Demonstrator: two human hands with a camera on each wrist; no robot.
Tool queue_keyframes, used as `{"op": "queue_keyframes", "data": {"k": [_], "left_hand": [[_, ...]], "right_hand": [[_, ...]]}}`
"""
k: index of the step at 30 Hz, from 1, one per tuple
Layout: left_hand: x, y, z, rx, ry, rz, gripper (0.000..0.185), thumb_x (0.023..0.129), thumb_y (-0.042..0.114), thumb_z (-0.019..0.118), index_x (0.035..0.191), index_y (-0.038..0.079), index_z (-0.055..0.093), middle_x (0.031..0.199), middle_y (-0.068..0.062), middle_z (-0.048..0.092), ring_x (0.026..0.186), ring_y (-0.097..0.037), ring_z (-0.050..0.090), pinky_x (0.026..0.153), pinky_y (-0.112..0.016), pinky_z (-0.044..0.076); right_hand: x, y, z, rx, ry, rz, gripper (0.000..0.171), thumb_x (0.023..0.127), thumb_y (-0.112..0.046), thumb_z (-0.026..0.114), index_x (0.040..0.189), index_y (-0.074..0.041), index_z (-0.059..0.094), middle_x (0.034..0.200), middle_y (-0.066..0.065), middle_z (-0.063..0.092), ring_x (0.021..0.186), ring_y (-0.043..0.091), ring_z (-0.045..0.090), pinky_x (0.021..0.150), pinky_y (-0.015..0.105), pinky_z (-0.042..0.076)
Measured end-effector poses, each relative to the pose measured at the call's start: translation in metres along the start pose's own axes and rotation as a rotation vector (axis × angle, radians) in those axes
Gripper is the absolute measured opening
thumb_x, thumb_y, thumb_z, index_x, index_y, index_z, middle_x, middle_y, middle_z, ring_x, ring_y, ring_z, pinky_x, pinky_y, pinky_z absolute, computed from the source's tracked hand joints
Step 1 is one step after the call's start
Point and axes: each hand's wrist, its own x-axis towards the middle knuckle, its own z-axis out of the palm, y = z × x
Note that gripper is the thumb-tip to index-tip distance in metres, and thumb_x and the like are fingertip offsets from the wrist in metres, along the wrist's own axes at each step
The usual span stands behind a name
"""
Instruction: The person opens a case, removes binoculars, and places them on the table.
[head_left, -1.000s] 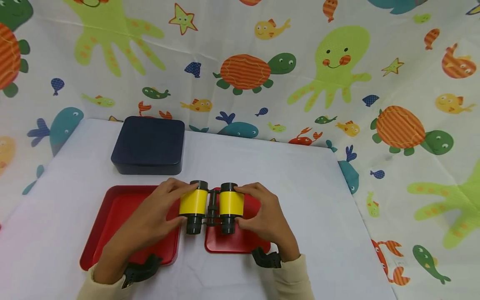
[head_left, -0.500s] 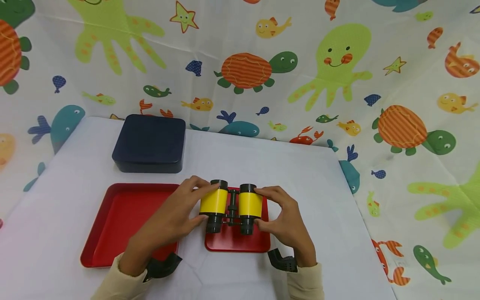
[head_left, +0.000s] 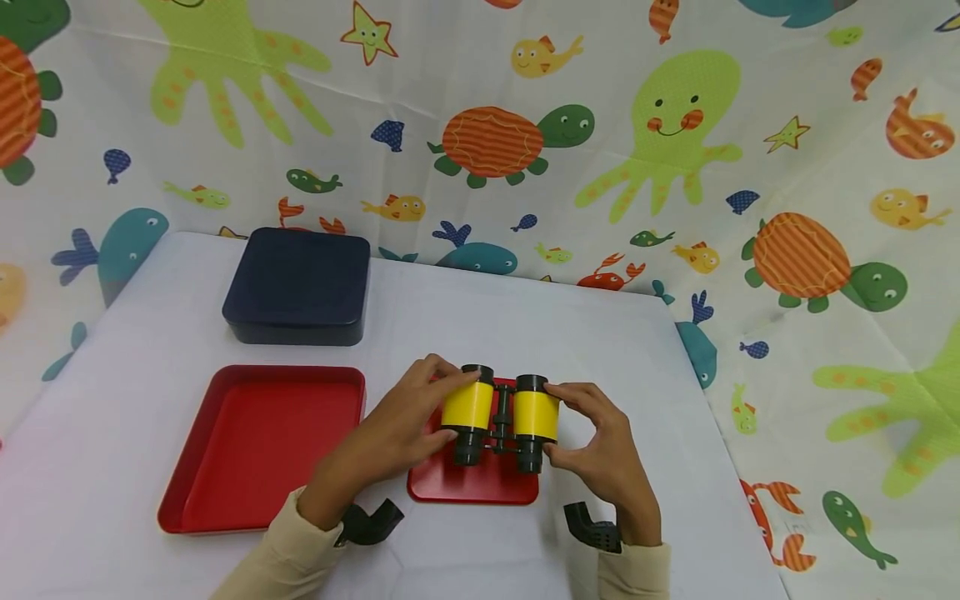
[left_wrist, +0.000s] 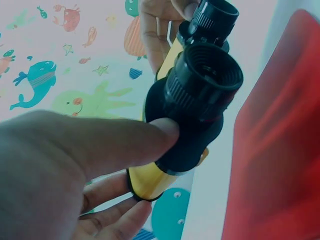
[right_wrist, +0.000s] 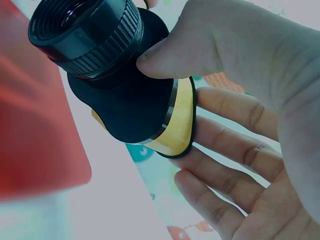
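Observation:
Yellow and black binoculars (head_left: pixel 469 406) are held between both hands over the smaller red tray (head_left: pixel 472 490) in the head view. My left hand (head_left: pixel 408 417) grips the left barrel, fingers at its far end and thumb at the eyepiece end. On the other barrel, my right hand (head_left: pixel 600 433) holds in the same way. The left wrist view shows the thumb against the black eyepiece housing (left_wrist: pixel 187 135) and fingertips under the yellow barrel. In the right wrist view the thumb presses the black housing (right_wrist: pixel 120 105), with fingers along the yellow side. The binoculars hide much of the tray.
A larger red tray (head_left: pixel 247 450) with raised sides lies to the left, nothing in it. Behind it stands a dark navy box (head_left: pixel 297 287). A white cloth (head_left: pixel 600 333) covers the table, and a sea-animal curtain (head_left: pixel 480 67) hangs at the back and right.
Both hands have carried the binoculars to the right, from between the two trays to over the smaller red tray. The larger tray is now uncovered by the left arm.

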Motion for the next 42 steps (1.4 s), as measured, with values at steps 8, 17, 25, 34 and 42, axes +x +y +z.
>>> {"op": "queue_keyframes", "data": {"k": [8, 17, 25, 34, 42], "left_hand": [[0.011, 0.003, 0.02, -0.018, 0.01, 0.011, 0.078, 0.081, 0.011, 0.092, 0.152, 0.017, 0.06, 0.136, -0.006, 0.058, 0.132, -0.023, 0.052, 0.1, -0.039, 0.062], [0.022, 0.003, 0.039, -0.044, 0.026, 0.035, 0.074, 0.082, 0.011, 0.091, 0.15, 0.017, 0.062, 0.133, -0.005, 0.06, 0.129, -0.023, 0.053, 0.094, -0.036, 0.063], [0.032, 0.002, 0.052, -0.043, 0.066, 0.07, 0.072, 0.081, 0.014, 0.091, 0.148, 0.016, 0.064, 0.131, -0.005, 0.061, 0.124, -0.022, 0.056, 0.095, -0.036, 0.06], [0.045, 0.002, 0.072, -0.036, 0.069, 0.07, 0.071, 0.083, 0.018, 0.09, 0.148, 0.017, 0.064, 0.129, -0.004, 0.061, 0.122, -0.02, 0.056, 0.093, -0.033, 0.059], [0.056, 0.003, 0.088, -0.028, 0.054, 0.075, 0.068, 0.085, 0.021, 0.089, 0.148, 0.018, 0.064, 0.129, -0.002, 0.061, 0.121, -0.017, 0.056, 0.091, -0.03, 0.058]], "right_hand": [[-0.006, 0.012, -0.012, -0.037, 0.003, 0.034, 0.082, 0.07, 0.0, 0.094, 0.143, -0.026, 0.067, 0.138, -0.005, 0.065, 0.13, 0.016, 0.062, 0.111, 0.016, 0.044], [-0.01, 0.024, -0.021, -0.053, 0.002, 0.062, 0.081, 0.071, 0.003, 0.092, 0.144, -0.022, 0.067, 0.139, -0.001, 0.064, 0.131, 0.021, 0.062, 0.11, 0.01, 0.041], [-0.008, 0.035, -0.032, -0.088, -0.007, 0.045, 0.081, 0.071, 0.005, 0.091, 0.144, -0.021, 0.066, 0.139, 0.0, 0.065, 0.129, 0.02, 0.062, 0.11, 0.007, 0.04], [-0.007, 0.054, -0.044, -0.103, -0.026, 0.051, 0.083, 0.072, 0.009, 0.088, 0.145, -0.02, 0.065, 0.14, 0.002, 0.064, 0.129, 0.025, 0.062, 0.109, 0.004, 0.037], [-0.01, 0.069, -0.053, -0.14, -0.045, 0.074, 0.081, 0.072, 0.009, 0.087, 0.146, -0.018, 0.064, 0.141, 0.005, 0.064, 0.13, 0.029, 0.062, 0.107, 0.001, 0.036]]}}
